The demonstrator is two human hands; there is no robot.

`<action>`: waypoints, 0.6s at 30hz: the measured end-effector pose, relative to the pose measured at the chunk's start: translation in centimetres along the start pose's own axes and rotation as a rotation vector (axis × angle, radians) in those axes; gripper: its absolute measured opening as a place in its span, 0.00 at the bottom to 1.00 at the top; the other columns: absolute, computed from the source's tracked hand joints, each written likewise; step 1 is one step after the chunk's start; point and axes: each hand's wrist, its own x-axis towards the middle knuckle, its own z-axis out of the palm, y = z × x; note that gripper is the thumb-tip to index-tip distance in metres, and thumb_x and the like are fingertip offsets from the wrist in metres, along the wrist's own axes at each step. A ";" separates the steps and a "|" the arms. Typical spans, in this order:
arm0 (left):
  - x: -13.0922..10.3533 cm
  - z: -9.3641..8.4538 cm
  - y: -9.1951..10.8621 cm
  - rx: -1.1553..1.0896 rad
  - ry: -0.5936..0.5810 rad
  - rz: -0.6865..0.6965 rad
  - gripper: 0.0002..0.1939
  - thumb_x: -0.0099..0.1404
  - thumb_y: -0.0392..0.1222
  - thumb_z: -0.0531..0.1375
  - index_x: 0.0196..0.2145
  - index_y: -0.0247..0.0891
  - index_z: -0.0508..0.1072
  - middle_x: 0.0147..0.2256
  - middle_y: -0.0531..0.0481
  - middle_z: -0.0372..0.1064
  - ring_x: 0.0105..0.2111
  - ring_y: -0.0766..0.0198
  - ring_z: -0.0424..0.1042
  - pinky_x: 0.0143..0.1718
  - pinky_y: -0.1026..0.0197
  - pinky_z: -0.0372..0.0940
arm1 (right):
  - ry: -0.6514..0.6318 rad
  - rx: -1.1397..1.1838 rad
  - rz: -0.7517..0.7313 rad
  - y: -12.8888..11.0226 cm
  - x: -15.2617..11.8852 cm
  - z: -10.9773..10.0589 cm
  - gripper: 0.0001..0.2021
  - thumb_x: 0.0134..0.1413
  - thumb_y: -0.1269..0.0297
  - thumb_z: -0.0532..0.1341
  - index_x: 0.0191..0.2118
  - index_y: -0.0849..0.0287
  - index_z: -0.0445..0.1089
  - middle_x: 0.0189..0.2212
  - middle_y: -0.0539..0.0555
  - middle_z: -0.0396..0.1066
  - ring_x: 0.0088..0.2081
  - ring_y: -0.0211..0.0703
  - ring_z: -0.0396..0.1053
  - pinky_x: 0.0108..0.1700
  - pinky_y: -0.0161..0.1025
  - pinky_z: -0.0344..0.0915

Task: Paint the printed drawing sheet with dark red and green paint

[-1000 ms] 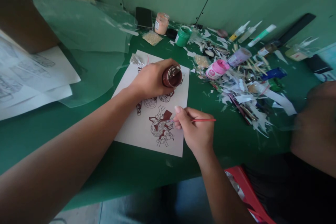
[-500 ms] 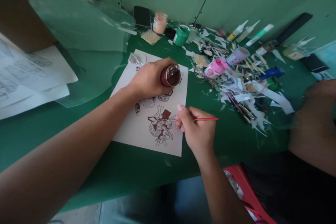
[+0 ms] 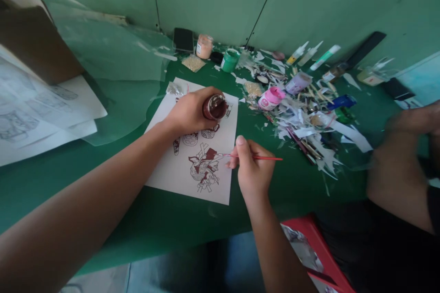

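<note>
Toward the surface's (image 3: 178, 219) near edge, the right hand (image 3: 254, 169) pinches a paintbrush (image 3: 268, 158) near its tip, handle almost level; it looks light and stiff. Farther in, over the paper (image 3: 225, 139), the left hand (image 3: 190, 110), arm outstretched, wraps a dark-red paint jar (image 3: 216, 107), probably rigid, spillable, best held round its sides.

Red brush (image 3: 270, 158), prob. dk brn jar (image 3: 215, 107), wht sheet (image 3: 168, 169), blk linework (image 3: 198, 172) w/ maroon patches (image 3: 211, 154), grn table (image 3: 165, 219)
</note>
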 end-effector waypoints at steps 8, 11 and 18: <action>-0.3 -1.6 0.4 0.045 0.187 0.010 0.25 0.53 0.36 0.67 0.49 0.39 0.70 0.46 0.49 0.72 0.45 0.58 0.73 0.48 0.58 0.68 | -0.085 0.098 0.139 0.3 1.0 0.4 0.22 0.50 0.46 0.62 0.18 0.56 0.62 0.12 0.43 0.59 0.13 0.30 0.57 0.16 0.31 0.62; -1.2 -3.2 1.5 0.100 0.423 -0.035 0.23 0.52 0.38 0.69 0.45 0.38 0.70 0.45 0.47 0.68 0.47 0.56 0.71 0.52 0.54 0.67 | -0.104 0.106 0.127 0.3 0.9 0.4 0.22 0.50 0.46 0.62 0.17 0.56 0.62 0.12 0.43 0.60 0.13 0.30 0.58 0.16 0.31 0.59; -7.9 -3.8 5.3 0.143 0.372 -0.485 0.32 0.51 0.42 0.71 0.53 0.41 0.68 0.48 0.44 0.66 0.51 0.49 0.71 0.55 0.45 0.67 | -0.034 0.283 0.095 -1.1 0.2 0.0 0.25 0.46 0.39 0.60 0.17 0.57 0.63 0.09 0.45 0.60 0.12 0.33 0.58 0.17 0.33 0.58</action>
